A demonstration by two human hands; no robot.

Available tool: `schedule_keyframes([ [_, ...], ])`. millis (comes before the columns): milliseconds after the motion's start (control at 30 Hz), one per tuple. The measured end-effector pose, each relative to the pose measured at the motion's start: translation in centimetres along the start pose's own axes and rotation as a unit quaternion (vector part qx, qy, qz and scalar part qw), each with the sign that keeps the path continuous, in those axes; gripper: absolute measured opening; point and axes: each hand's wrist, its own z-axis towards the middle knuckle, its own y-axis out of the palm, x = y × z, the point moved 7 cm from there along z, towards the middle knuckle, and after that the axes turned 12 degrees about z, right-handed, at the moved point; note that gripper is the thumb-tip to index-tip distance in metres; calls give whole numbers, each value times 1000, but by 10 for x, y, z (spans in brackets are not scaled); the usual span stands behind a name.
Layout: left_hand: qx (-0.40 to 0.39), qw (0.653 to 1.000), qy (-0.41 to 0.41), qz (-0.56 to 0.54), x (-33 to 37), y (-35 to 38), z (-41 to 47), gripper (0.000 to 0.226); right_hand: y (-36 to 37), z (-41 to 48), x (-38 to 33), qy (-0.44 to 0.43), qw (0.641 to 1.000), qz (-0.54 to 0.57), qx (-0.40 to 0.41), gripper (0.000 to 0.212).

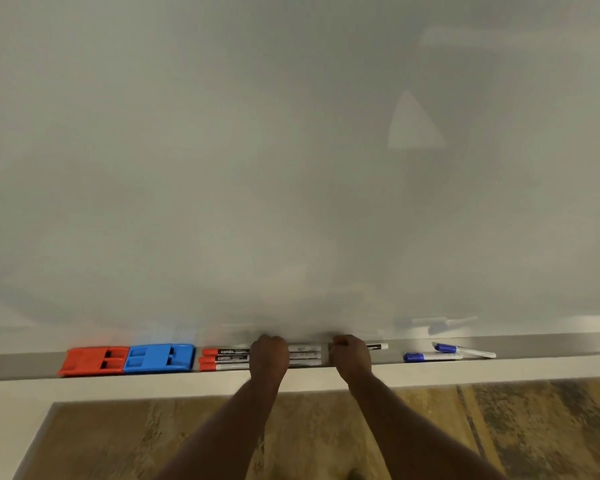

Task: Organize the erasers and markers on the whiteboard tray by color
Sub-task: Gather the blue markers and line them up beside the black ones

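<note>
On the whiteboard tray [551, 348], a red eraser [92, 361] lies at the far left with a blue eraser [158, 357] touching its right side. Three red-capped markers [222, 358] lie stacked in parallel right of the erasers. My left hand [269, 355] rests over their middle, fingers curled on them. My right hand [351, 355] is closed around a black-ended marker [378, 347] at the tray's back. Two blue-capped markers [430, 357] [465, 350] lie further right, the rear one tilted.
The blank whiteboard [291, 150] fills the upper view. Below the tray's front lip is a wood-patterned floor [326, 438]. A pale wall strip [11, 420] runs at the lower left.
</note>
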Motion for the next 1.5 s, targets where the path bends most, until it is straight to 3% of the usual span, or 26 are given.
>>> schedule_keyframes([
  [300, -7, 992, 47, -119, 45, -22, -12, 37, -57, -13, 3, 1, 994, 93, 54, 32],
  [600, -18, 989, 117, -84, 111, -29, -34, 30, -130, -20, 22, 14, 979, 155, 130, 33],
  [833, -4, 990, 130, -53, 186, -32, -39, 34, -194, 4, 39, 21, 984, 136, 115, 32],
  [1133, -82, 987, 135, 41, 278, -10, -37, 32, -275, 52, 84, 52, 984, 130, 113, 32],
  [1500, -90, 990, 104, 34, 324, -6, -33, 35, -294, 86, 99, 60, 991, 108, 54, 24],
])
